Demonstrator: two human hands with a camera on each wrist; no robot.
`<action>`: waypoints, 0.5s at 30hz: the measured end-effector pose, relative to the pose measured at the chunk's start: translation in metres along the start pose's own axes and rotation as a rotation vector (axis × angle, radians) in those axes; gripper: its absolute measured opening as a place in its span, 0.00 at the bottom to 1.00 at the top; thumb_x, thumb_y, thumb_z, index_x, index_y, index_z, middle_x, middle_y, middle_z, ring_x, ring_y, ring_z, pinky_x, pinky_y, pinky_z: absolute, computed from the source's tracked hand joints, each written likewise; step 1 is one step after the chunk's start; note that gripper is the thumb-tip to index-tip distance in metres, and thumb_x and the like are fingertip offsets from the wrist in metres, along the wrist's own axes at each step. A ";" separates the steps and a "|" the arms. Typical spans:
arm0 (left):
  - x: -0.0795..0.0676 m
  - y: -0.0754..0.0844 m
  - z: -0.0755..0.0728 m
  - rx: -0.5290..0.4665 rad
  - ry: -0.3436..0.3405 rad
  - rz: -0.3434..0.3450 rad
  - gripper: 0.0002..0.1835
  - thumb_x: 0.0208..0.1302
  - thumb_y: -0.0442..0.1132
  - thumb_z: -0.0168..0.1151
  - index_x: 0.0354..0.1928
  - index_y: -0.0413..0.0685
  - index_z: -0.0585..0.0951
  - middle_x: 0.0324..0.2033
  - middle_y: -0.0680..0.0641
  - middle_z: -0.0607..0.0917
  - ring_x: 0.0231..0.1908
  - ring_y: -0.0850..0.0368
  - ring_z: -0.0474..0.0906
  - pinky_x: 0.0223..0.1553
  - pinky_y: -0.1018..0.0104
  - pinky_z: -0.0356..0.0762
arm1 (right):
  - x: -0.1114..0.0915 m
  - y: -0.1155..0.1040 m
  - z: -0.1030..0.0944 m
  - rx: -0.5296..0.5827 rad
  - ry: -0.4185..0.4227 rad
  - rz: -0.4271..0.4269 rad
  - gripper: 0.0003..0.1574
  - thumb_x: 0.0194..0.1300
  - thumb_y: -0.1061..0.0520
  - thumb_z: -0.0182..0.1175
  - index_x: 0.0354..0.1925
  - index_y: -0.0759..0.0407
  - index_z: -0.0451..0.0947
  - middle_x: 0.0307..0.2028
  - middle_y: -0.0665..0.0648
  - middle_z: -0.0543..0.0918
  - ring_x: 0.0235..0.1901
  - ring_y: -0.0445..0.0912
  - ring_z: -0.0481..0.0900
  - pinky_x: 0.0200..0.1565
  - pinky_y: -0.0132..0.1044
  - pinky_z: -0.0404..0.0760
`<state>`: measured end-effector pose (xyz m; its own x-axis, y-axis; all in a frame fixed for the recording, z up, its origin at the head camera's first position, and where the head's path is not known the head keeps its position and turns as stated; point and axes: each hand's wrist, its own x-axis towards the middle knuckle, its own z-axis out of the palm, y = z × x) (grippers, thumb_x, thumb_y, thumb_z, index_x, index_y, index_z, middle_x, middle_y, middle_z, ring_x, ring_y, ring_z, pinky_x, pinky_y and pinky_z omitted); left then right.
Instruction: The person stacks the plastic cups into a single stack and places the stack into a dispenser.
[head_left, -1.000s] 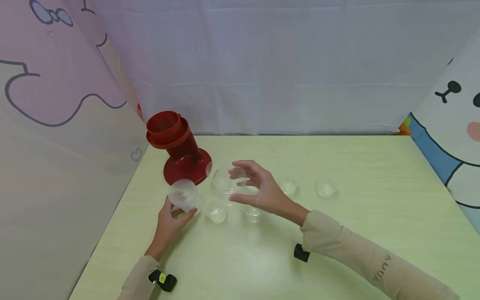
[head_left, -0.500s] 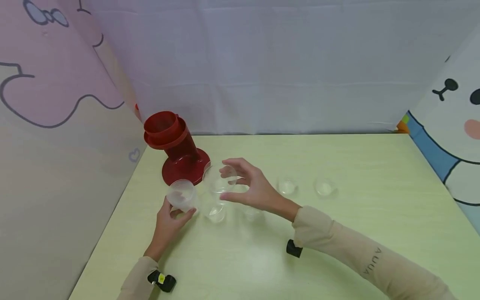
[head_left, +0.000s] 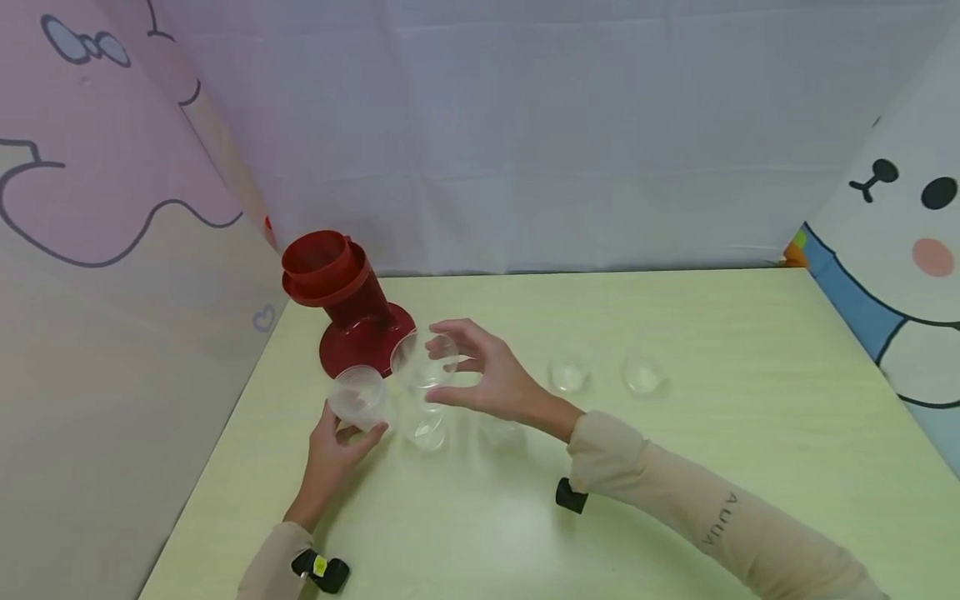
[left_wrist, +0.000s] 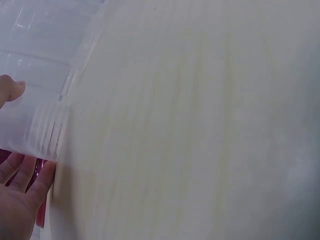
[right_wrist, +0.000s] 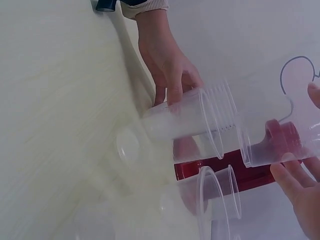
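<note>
My left hand [head_left: 333,458] grips a stack of clear plastic cups [head_left: 358,398], whose several rims show in the right wrist view. To its right, my right hand [head_left: 487,375] holds a single clear plastic cup [right_wrist: 255,145] between thumb and fingers, mouth tilted up. In the right wrist view this cup's near end lines up close to the stack's rims. More clear cups stand on the table: one [head_left: 427,433] just right of the stack, another [head_left: 501,433] below the right hand. The left wrist view catches the stack [left_wrist: 35,65] at its left edge, with fingers around it.
Behind the left hand stands a red plastic holder [head_left: 352,300] with a round base and an upright tube. Two further clear cups [head_left: 568,375] are spaced along the table [head_left: 675,483] right of the right hand. A white cloth [head_left: 525,142] closes off the back.
My right hand has moved left with its cup, closer to the stack. The left hand stays nearly still on the stack; the view has shifted slightly.
</note>
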<state>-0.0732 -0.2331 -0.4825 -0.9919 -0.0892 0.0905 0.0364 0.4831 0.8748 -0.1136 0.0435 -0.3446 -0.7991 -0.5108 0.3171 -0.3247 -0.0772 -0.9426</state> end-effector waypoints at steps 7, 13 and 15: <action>0.000 0.000 0.000 0.000 0.003 -0.006 0.41 0.52 0.47 0.73 0.65 0.54 0.61 0.56 0.51 0.72 0.54 0.57 0.69 0.52 0.70 0.75 | 0.003 -0.013 0.004 -0.003 -0.019 0.007 0.42 0.50 0.70 0.70 0.61 0.68 0.63 0.51 0.67 0.77 0.54 0.61 0.74 0.53 0.52 0.77; 0.000 0.003 0.000 -0.004 0.009 -0.005 0.41 0.52 0.44 0.73 0.65 0.51 0.62 0.56 0.50 0.73 0.53 0.61 0.69 0.54 0.61 0.76 | 0.006 -0.014 0.007 -0.013 -0.025 0.022 0.41 0.50 0.69 0.69 0.61 0.68 0.63 0.51 0.68 0.76 0.53 0.60 0.74 0.53 0.52 0.77; -0.002 0.010 -0.001 0.002 0.008 0.000 0.40 0.52 0.42 0.73 0.65 0.49 0.62 0.55 0.48 0.73 0.51 0.63 0.69 0.53 0.61 0.76 | 0.006 -0.015 0.008 -0.008 -0.024 0.028 0.41 0.50 0.70 0.69 0.61 0.68 0.63 0.51 0.69 0.76 0.53 0.61 0.74 0.53 0.54 0.76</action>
<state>-0.0708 -0.2292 -0.4738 -0.9908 -0.0964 0.0947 0.0363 0.4847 0.8739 -0.1096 0.0341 -0.3293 -0.7958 -0.5328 0.2877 -0.3064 -0.0555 -0.9503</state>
